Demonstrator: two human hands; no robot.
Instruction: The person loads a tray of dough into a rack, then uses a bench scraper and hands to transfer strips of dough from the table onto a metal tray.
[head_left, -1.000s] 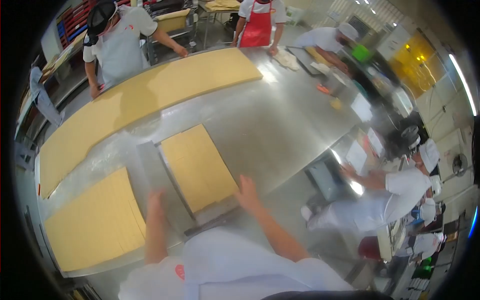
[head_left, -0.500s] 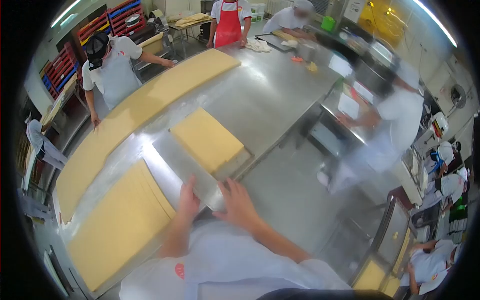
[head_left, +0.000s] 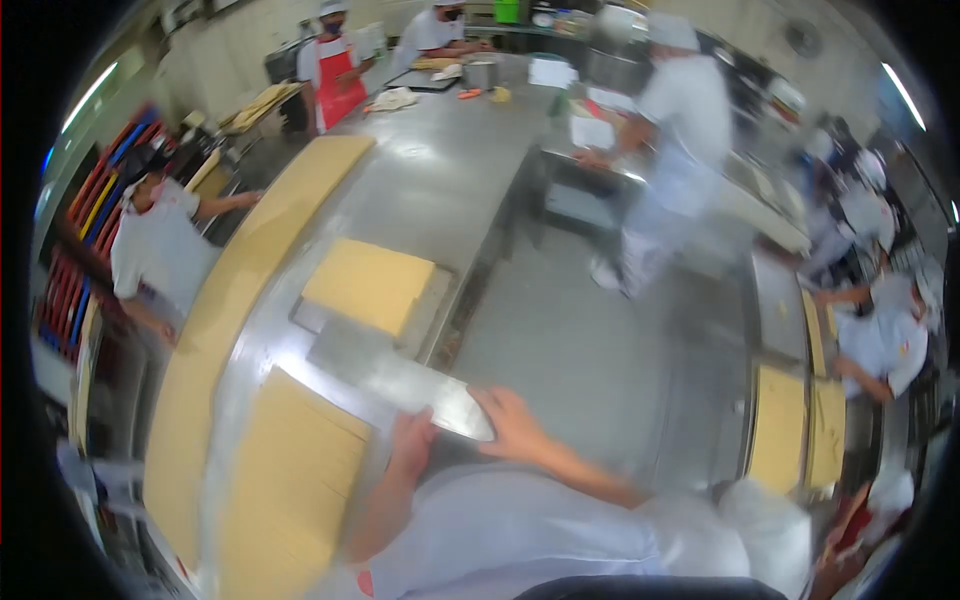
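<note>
A long flat metal sheet [head_left: 385, 375] lies partly over the steel table [head_left: 420, 195], its near end out past the edge. My left hand [head_left: 410, 440] grips the near left side of that end, and my right hand [head_left: 510, 425] holds its right side. Beyond the sheet, a stack of yellow dough [head_left: 370, 285] rests on a tray. Left of my left hand lies a wide piece of yellow dough with thin cut lines [head_left: 290, 480]. A long dough strip [head_left: 235, 310] runs along the table's far left side.
A person [head_left: 165, 240] stands across the table at the left, touching the long strip. Another in a red apron [head_left: 335, 85] is at the far end. One in white [head_left: 680, 130] works at a side table on the right. More people and dough trays [head_left: 780, 425] are further right.
The view has swung to the right. My hands, apart beside the dough stack a second ago, have come together on the metal sheet, whose near end now reaches past the table edge.
</note>
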